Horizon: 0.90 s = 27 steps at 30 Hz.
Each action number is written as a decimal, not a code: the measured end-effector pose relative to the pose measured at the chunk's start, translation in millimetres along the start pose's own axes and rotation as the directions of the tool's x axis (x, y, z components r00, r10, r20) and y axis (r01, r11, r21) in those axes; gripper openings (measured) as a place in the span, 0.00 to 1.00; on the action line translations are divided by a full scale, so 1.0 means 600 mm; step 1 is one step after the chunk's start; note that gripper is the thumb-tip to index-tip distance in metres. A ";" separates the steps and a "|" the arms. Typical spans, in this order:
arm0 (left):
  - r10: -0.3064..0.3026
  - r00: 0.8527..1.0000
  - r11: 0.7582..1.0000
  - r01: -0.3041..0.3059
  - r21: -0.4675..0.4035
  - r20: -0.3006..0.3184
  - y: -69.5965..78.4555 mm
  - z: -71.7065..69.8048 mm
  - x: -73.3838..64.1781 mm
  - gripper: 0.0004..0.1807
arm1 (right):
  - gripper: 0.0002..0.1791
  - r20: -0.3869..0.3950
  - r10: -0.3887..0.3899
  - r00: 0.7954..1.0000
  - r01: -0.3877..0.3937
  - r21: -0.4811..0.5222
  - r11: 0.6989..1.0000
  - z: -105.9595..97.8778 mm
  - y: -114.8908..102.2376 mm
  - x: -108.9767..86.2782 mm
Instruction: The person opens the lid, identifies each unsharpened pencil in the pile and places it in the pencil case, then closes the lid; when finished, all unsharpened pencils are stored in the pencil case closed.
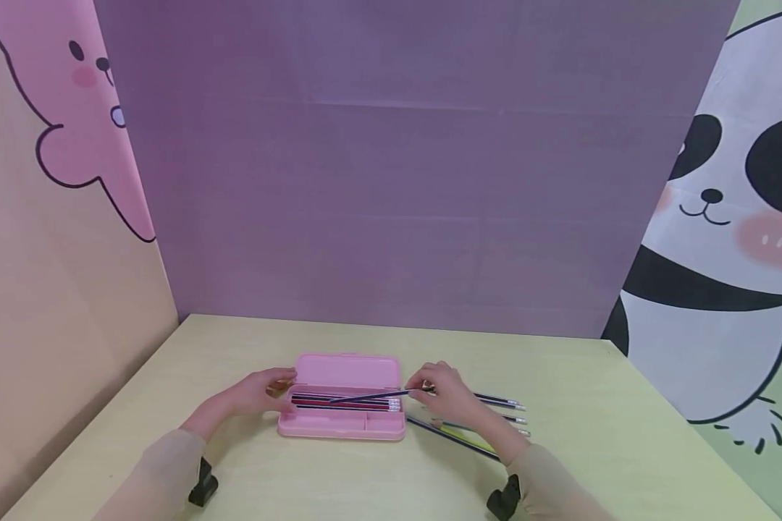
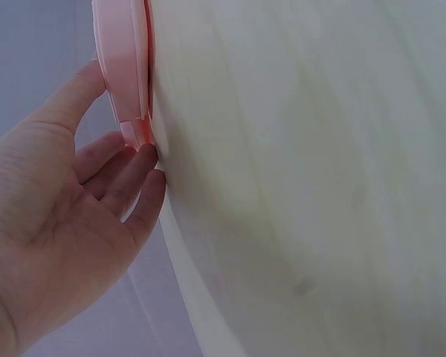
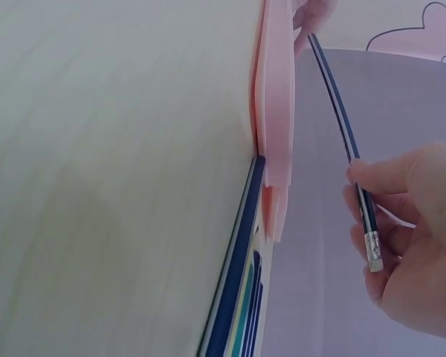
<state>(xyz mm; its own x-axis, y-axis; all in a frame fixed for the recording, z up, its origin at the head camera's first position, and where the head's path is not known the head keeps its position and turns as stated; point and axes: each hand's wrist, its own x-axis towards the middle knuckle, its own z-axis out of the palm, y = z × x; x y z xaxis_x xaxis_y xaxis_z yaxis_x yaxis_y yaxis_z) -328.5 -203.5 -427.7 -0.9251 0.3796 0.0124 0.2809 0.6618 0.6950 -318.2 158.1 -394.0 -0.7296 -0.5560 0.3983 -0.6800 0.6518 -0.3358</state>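
Observation:
A pink pencil case [image 1: 342, 430] lies with its lid [image 1: 347, 370] folded back. Several dark striped pencils [image 1: 365, 407] lie in its long compartment, around a red one. At the case's left end, my left hand [image 1: 261, 391] touches the tray with the thumb and reaches the lid's corner with bent fingers [image 2: 137, 178]. My right hand [image 1: 452, 396] pinches a dark striped pencil [image 3: 338, 108] near its silver ferrule and white eraser. This pencil slants above the case, its far tip pointing left over the other pencils.
To the right of the case, several loose pencils lie on the table [image 1: 300, 477], among them a dark striped pencil [image 1: 456, 438] and a yellow-green pencil [image 1: 463, 436]. A purple backdrop [image 1: 391, 181] stands behind the table, and a panda picture [image 1: 710, 275] is at the right.

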 end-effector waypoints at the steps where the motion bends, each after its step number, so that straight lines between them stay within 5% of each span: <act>1: 0.004 1.000 1.000 -0.004 0.000 -0.002 0.000 -0.001 0.000 0.41 | 0.03 -0.007 -0.011 1.000 0.011 -0.005 1.000 0.002 -0.001 0.002; 27: 0.001 1.000 1.000 -0.001 0.004 -0.010 0.002 0.000 -0.005 0.41 | 0.06 0.135 0.088 0.987 -0.097 0.062 0.993 0.058 -0.021 0.055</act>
<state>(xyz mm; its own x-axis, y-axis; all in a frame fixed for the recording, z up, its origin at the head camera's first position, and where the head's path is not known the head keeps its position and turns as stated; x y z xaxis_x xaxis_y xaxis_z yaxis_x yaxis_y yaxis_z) -325.5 -203.8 -427.2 -0.9271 0.3743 0.0203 0.2831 0.6636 0.6924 -336.2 113.4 -406.2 -0.7896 -0.5609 0.2488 -0.6094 0.6691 -0.4255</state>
